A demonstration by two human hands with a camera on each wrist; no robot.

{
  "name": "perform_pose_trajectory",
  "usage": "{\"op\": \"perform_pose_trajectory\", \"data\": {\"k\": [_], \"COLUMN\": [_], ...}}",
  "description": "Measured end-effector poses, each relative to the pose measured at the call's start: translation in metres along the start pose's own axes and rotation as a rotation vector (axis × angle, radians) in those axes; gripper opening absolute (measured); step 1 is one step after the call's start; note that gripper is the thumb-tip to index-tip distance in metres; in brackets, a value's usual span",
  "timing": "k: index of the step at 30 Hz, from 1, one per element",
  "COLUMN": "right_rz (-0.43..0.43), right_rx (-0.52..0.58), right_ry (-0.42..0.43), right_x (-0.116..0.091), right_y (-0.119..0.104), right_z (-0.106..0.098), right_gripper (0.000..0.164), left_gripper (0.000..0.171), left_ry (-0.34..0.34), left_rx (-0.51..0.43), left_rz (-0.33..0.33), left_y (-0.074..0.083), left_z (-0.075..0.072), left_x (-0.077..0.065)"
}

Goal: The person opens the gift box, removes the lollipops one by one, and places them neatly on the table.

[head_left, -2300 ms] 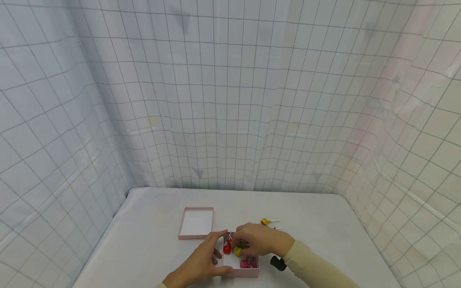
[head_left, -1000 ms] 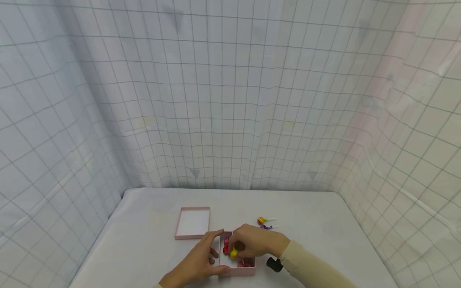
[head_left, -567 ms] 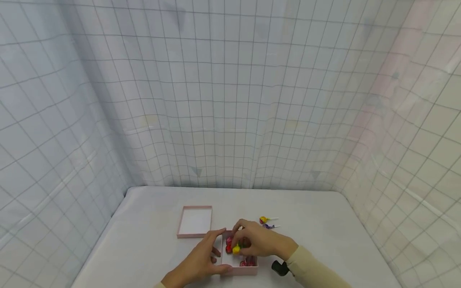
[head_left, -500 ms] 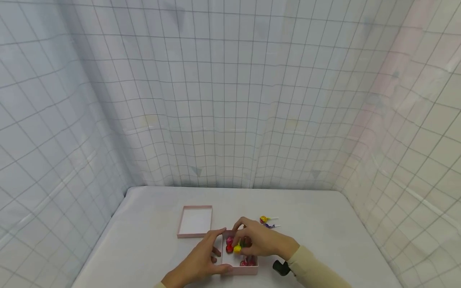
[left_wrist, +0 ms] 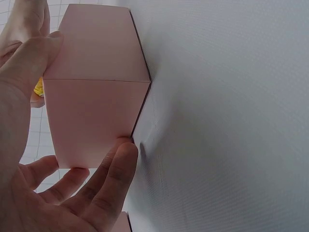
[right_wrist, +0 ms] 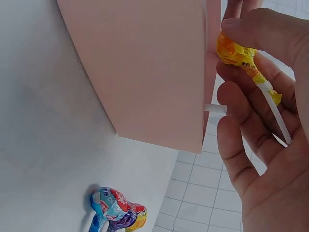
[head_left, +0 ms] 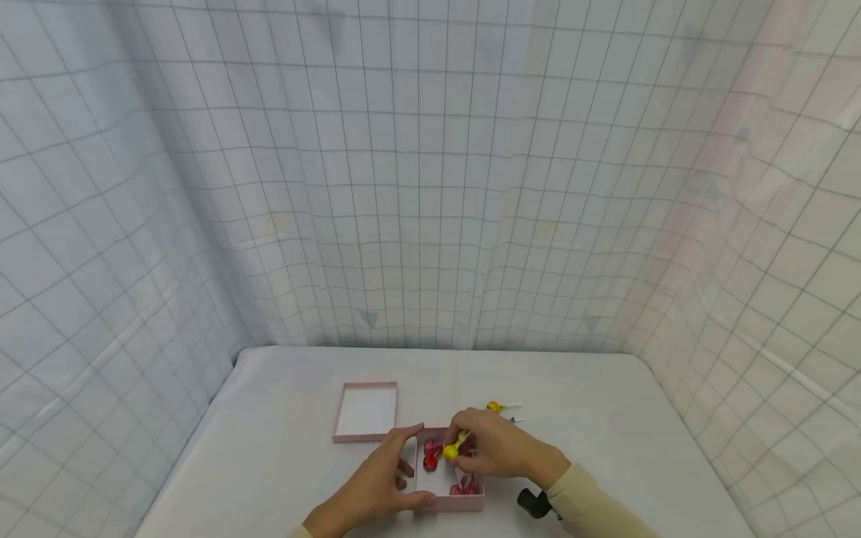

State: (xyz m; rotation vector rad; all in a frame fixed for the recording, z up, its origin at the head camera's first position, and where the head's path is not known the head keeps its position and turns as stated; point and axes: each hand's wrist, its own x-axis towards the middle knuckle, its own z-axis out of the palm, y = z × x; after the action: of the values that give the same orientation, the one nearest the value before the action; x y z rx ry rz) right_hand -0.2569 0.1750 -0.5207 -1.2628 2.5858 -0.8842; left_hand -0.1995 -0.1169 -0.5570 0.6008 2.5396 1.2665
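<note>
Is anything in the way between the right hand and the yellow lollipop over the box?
Nothing visible is: the right hand pinches the yellow lollipop directly, over the open pink box.

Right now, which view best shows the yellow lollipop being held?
Right wrist: the yellow lollipop shows large, with its white stick. Head has it small, in the right hand; left wrist has only a yellow sliver beyond the pink box.

Plain beige right sleeve (head_left: 600, 502) — only a matching sliver of left sleeve (head_left: 300, 533).
</note>
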Motion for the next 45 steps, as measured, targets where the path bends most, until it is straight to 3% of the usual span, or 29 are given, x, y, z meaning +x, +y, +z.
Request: {"op": "perform_pose_trajectory", "data": {"k": [7, 20, 28, 37, 45], "right_rz": [0.040, -0.043, 0.011, 0.014, -0.044], "right_rx": [0.038, -0.016, -0.017, -0.007, -0.010], "right_ry": [0.010, 0.135, 0.133, 0.130, 0.183], "right_x": [-0.007, -0.024, -0.031, -0.034, -0.038], "right_y": [0.002, 0.012, 0.015, 0.014, 0.019], "right_z": [0.001, -0.001, -0.005, -0.009, -0.011], "right_gripper": [0.021, 0.022, 0.025, 0.025, 0.028], "left_gripper": [0.114, 0.115, 0.115, 0.115, 0.116], "left_ry": [-0.008, -0.009, -0.006, -0.001, -0.006], "left_rx": [0.009, 0.031, 0.034, 0.031, 0.031], "left_rz": [-0.032, -0.026, -0.020, -0.026, -0.052], "left_y": [0.001, -0.002, -0.003, -0.002, 0.000], "left_z": [0.000, 0.002, 0.002, 0.001, 0.001], "left_x": [0.001, 0.001, 0.002, -0.001, 0.000]}}
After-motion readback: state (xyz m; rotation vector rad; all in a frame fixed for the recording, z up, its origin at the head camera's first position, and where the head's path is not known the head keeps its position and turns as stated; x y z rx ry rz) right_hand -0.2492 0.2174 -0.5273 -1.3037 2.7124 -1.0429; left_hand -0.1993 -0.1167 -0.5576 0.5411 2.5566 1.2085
